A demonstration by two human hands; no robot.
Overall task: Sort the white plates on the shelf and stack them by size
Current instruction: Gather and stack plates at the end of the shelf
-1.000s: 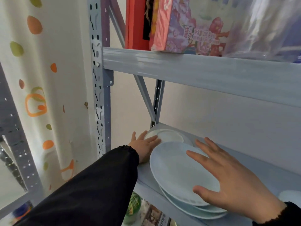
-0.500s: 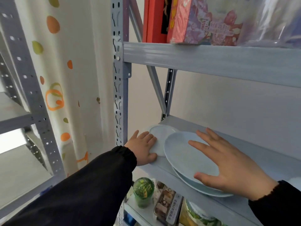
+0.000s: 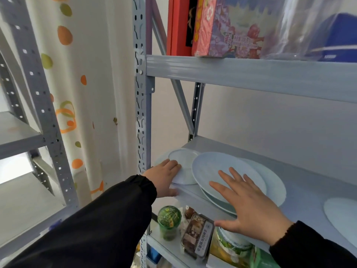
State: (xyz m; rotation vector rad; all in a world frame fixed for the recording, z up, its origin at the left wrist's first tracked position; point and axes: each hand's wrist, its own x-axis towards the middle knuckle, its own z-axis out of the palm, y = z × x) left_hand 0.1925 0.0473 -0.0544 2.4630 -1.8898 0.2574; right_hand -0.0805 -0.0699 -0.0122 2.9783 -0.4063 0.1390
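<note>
White cloth with orange and green spots, the curtain [image 3: 81,89], hangs at your far left, behind the grey post [image 3: 142,105] of the shelf [image 3: 301,182]. Just right of the post, your left hand [image 3: 164,176] grips the near rim of the small plate [image 3: 183,165], fingers curled over the top and thumb tucked under at the shelf's front edge. That plate lies at the shelf's left end, and its right side is covered by the next plate. To its right sits the stack [image 3: 270,182] of larger plates, the top one shifted left of those beneath. Your right hand [image 3: 249,207] lies flat with fingers spread, fingertips on the top plate, thumb out past the shelf's front edge. Far right, another plate [image 3: 342,213] lies alone, cut by the frame. Below the shelf stand a green jar [image 3: 169,221] and packets [image 3: 198,235]; above it, boxes [image 3: 212,26].
</note>
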